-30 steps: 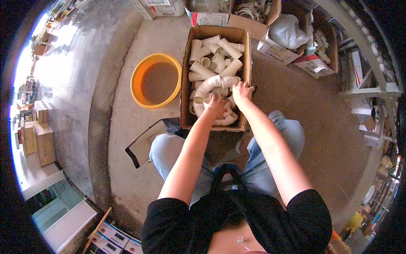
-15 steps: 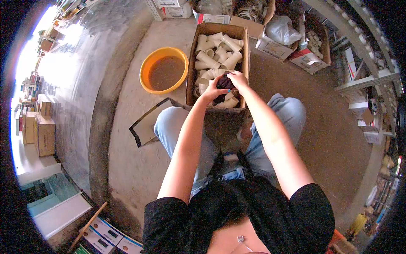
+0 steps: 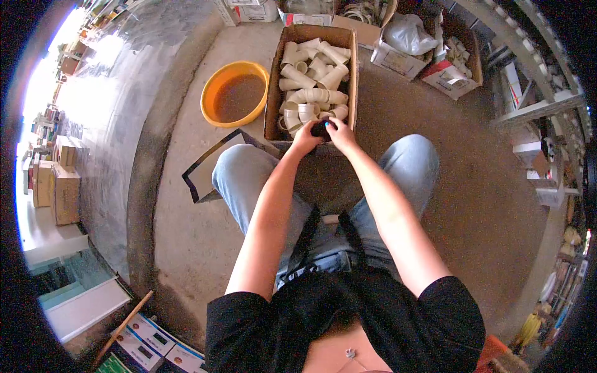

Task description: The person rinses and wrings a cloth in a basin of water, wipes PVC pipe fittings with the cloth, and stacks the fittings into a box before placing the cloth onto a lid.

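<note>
My left hand [image 3: 306, 138] and my right hand [image 3: 341, 135] are close together over the near edge of a cardboard box [image 3: 354, 78]. Between them they grip a dark, bunched-up cloth [image 3: 320, 129], mostly covered by my fingers. Cream-coloured plastic pipe fittings [image 3: 318, 96], elbows and straight pieces among them, fill the box. Some of these lie just beyond my fingertips.
Left of the box stands an orange basin [image 3: 209, 112] of brownish water. A flat dark-edged sheet [image 3: 208, 177] lies by my left knee. More cardboard boxes [image 3: 449, 84] stand at the back right, beside metal shelving [image 3: 538, 109].
Both hands have drawn back toward me with the dark cloth, from above the fittings to the box's near edge. More of the fittings now show. The view has shifted slightly.
</note>
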The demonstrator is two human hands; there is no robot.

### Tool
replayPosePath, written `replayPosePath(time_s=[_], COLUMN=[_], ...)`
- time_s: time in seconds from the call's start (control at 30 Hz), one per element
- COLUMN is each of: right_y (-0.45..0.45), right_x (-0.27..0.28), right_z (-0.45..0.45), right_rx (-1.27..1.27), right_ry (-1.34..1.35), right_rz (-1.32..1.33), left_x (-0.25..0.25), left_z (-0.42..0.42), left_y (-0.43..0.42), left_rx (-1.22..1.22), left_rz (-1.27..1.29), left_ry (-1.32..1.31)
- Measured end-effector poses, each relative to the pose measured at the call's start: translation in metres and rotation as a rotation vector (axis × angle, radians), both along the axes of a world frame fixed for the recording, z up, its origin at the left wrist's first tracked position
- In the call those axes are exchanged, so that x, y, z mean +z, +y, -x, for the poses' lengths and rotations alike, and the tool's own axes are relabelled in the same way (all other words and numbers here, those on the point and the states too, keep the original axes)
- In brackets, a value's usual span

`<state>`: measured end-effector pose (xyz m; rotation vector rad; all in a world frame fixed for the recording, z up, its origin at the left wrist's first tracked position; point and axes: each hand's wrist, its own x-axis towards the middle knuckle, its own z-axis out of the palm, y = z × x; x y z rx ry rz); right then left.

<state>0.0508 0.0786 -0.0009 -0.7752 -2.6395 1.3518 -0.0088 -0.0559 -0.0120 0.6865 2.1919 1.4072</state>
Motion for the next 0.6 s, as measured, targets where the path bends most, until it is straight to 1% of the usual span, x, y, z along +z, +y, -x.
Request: replayPosePath(time_s=[0.07, 0.1, 0.13, 0.17, 0.2, 0.23, 0.27, 0.33, 0.37, 0.43, 0.47, 0.5, 0.53, 0.57, 0.6], right_y=[0.002, 0.004, 0.005, 0.007, 0.01, 0.01, 0.01, 0.012, 0.015, 0.02, 0.022, 0.027, 0.032, 0.038, 0.04], right_x=[-0.028, -0.04, -0.048, -0.056, -0.062, -0.055, -0.047, -0.057, -0.058, -0.03, -0.018, -0.004, 0.012, 0.031, 0.051], right_z=[-0.002, -0.001, 0.002, 0.003, 0.006, 0.009, 0.013, 0.021, 0.022, 0.019, 0.016, 0.012, 0.009, 0.002, -0.002], right_rx=[0.005, 0.007, -0.014, -0.037, -0.059, -0.052, -0.077, -0.115, -0.104, -0.085, -0.073, -0.065, -0.059, -0.085, -0.109], right_ry=[-0.021, 0.051, 0.06, 0.064, 0.069, 0.06, -0.055, 0.047, -0.017, -0.156, -0.111, -0.065, -0.019, -0.171, -0.133], right_rz=[0.018, 0.035, 0.031, 0.025, 0.017, -0.023, -0.032, -0.052, -0.016, 0.057, 0.086, 0.112, 0.135, 0.27, 0.293], left_x=[-0.023, -0.013, -0.014, -0.016, 0.009, 0.002, -0.004, -0.004, 0.0, -0.005, -0.008, 0.005, 0.019, 0.036, 0.058], left_z=[-0.004, -0.008, -0.005, -0.007, -0.011, -0.011, -0.012, -0.012, -0.012, -0.012, -0.012, -0.011, -0.01, -0.011, -0.01], left_y=[0.006, 0.008, 0.015, 0.022, 0.032, 0.038, 0.046, 0.058, 0.062, 0.061, 0.06, 0.063, 0.062, 0.057, 0.053], left_rx=[0.013, 0.001, -0.016, 0.035, 0.083, 0.131, 0.177, 0.226, 0.241, 0.222, 0.21, 0.215, 0.189, 0.162, 0.138], left_rz=[0.076, 0.098, 0.081, 0.25, 0.418, 0.373, 0.416, 0.437, 0.441, 0.308, 0.237, 0.178, 0.182, 0.187, 0.193], left_ry=[0.082, 0.165, 0.124, 0.112, 0.101, 0.164, 0.141, 0.123, 0.093, 0.067, 0.058, -0.077, -0.136, -0.194, -0.251])
